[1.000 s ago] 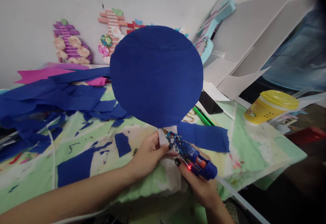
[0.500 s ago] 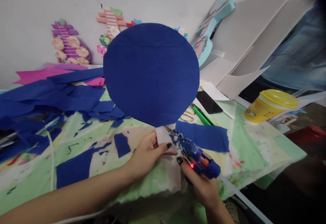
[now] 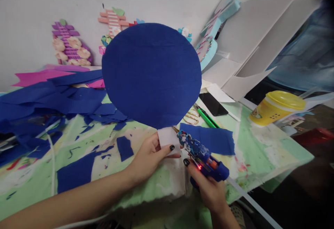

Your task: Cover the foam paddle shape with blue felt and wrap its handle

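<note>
The left hand clamps thumb and fingers on the white handle of the blue disc, which rises toward 12 o'clock and hides part of the wall decorations. The right hand is wrapped around the glue gun, whose tip is at the handle's upper edge, at 1 o'clock from the left hand. From the disc, blue scraps lie at 9 o'clock; the phone, gold scissor handles and green cutter at 4; the yellow cup beyond, toward 3.
</note>
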### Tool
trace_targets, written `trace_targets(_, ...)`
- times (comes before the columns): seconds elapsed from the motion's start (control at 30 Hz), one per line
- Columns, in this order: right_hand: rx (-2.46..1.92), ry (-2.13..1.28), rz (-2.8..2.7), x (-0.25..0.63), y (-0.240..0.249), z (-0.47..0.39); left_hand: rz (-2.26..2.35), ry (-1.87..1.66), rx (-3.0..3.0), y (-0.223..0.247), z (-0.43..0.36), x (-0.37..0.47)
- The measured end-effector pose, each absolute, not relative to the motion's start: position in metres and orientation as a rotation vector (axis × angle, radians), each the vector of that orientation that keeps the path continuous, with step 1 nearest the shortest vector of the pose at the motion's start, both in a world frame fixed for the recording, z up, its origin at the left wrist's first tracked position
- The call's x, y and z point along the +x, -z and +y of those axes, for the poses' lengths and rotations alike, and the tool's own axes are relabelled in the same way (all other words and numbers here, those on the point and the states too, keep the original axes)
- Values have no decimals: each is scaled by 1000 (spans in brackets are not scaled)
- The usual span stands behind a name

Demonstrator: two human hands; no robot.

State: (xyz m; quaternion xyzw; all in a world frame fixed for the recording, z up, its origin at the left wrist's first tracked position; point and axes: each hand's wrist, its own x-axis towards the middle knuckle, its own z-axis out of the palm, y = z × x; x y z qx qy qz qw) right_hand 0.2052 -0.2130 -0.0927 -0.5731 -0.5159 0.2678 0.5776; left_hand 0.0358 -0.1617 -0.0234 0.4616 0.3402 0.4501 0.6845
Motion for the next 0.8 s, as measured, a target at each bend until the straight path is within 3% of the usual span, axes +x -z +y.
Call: trace_targets(0.8, -1414, -648, -1061, 197, 75, -215, 691, -1016, 908, 29, -162, 34)
